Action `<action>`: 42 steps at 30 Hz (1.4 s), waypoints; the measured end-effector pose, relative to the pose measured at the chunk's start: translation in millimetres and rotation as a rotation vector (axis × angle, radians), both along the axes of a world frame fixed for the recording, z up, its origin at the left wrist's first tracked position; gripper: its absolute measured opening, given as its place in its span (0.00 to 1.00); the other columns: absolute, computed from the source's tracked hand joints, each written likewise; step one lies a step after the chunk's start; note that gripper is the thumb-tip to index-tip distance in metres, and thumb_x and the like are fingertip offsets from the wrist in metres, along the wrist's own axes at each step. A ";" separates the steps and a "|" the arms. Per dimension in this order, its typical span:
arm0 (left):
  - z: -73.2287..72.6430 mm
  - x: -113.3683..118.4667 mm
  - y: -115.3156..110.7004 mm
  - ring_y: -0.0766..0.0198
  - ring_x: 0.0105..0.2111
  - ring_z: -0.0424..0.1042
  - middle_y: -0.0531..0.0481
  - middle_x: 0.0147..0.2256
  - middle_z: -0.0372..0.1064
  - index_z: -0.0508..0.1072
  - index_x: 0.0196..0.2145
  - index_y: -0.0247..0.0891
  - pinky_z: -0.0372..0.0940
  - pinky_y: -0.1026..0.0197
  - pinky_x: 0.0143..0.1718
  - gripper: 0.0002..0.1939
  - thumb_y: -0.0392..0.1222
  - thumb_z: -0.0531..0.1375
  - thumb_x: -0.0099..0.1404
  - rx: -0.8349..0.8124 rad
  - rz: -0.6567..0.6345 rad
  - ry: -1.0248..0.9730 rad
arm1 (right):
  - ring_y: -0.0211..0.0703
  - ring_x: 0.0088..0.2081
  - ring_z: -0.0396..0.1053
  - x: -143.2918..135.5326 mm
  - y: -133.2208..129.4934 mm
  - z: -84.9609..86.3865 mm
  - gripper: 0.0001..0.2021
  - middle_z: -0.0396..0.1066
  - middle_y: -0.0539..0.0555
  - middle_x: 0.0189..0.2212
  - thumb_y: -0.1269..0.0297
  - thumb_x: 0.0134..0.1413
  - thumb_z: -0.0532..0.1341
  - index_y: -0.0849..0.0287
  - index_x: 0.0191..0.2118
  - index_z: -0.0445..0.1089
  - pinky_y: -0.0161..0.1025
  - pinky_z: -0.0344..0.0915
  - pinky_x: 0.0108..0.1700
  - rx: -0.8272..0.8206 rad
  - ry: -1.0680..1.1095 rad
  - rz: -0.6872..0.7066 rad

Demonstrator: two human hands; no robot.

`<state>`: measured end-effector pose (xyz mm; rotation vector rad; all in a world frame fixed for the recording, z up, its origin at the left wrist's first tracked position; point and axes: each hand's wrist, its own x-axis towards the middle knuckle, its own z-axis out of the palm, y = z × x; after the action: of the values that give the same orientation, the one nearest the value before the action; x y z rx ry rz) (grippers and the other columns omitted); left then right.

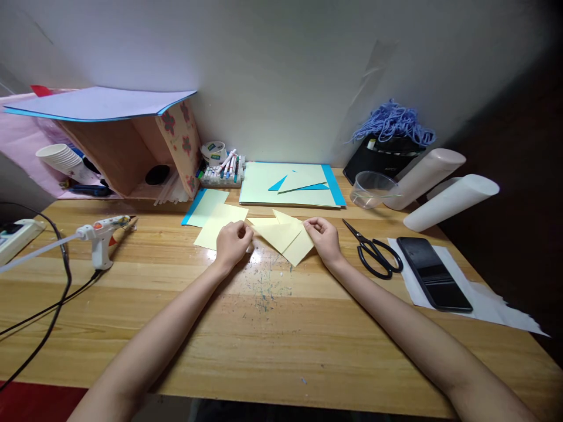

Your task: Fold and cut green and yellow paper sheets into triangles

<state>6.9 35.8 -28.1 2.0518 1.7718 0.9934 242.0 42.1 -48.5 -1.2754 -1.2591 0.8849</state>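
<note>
Between my two hands a pale yellow sheet of paper (285, 237), folded with angled flaps, is held a little above the wooden table. My right hand (324, 235) pinches its right edge between thumb and fingers. My left hand (234, 241) is closed at its left corner, the fingertips partly hidden. Beside my left hand lies a loose yellow paper (220, 220), overlapping a yellow and blue sheet (206, 205). Behind the folded paper rests a stack of yellow and blue sheets (264, 181) with cut pieces on top. Black-handled scissors (373, 252) lie to the right of my right hand.
A glue gun (102, 240) with cables lies at left, near an open cardboard box (176, 146). A marker tray (222, 171) stands at the back. On the right are a clear bowl (373, 190), white rolls (453, 202), a black bag (382, 161) and a phone (433, 272).
</note>
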 end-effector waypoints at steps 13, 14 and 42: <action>0.4 3.2 -0.7 0.59 0.36 0.65 0.50 0.32 0.69 0.68 0.31 0.40 0.59 0.56 0.38 0.08 0.36 0.50 0.62 0.088 -0.130 0.039 | 0.42 0.27 0.66 1.9 1.3 -1.8 0.12 0.70 0.54 0.26 0.56 0.46 0.59 0.61 0.32 0.66 0.35 0.60 0.26 -0.039 0.019 -0.086; 0.7 3.6 -0.9 0.59 0.38 0.65 0.49 0.34 0.69 0.68 0.33 0.40 0.59 0.56 0.40 0.08 0.36 0.50 0.62 0.098 -0.134 0.047 | 0.42 0.28 0.66 2.4 1.6 -2.8 0.12 0.70 0.55 0.27 0.57 0.47 0.58 0.61 0.33 0.66 0.35 0.60 0.27 -0.026 0.015 -0.112; -9.3 -26.3 19.5 0.46 0.47 0.57 0.36 0.46 0.59 0.61 0.48 0.31 0.54 0.47 0.48 0.22 0.45 0.56 0.57 -0.019 0.540 0.275 | 0.45 0.40 0.57 5.9 1.2 -4.7 0.10 0.55 0.54 0.35 0.73 0.42 0.53 0.58 0.32 0.67 0.42 0.58 0.43 0.169 -0.441 -0.378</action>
<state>-19.5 55.2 -37.4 1.7983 2.5527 0.8364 247.8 43.3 -53.1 -1.5543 -1.3319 0.2262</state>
